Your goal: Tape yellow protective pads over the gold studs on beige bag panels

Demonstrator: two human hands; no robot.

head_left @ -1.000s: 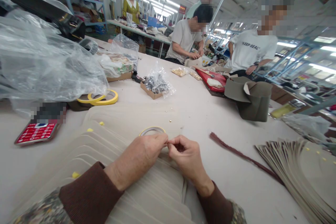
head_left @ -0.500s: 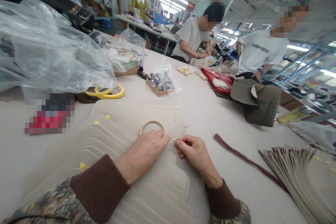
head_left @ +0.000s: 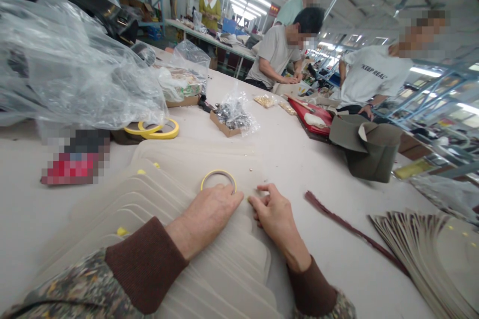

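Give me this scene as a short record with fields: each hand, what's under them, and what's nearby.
left hand: flat on the stacked beige panels, fingertips at a thin yellow tape ring
right hand: resting on the panels' edge, fingers curled, nothing visibly held
nearby: yellow tape rolls, box of metal hardware, dark red strip

hands: left hand (head_left: 209,212) and right hand (head_left: 275,214) side by side on the fanned panels (head_left: 209,269), near centre
tape ring (head_left: 218,179): on panels, just beyond left fingertips
tape rolls (head_left: 157,129): far left, by plastic bag (head_left: 71,75)
strip (head_left: 348,227): right of right hand
stacked sheets (head_left: 430,254): near right
folded bag (head_left: 368,152): far right
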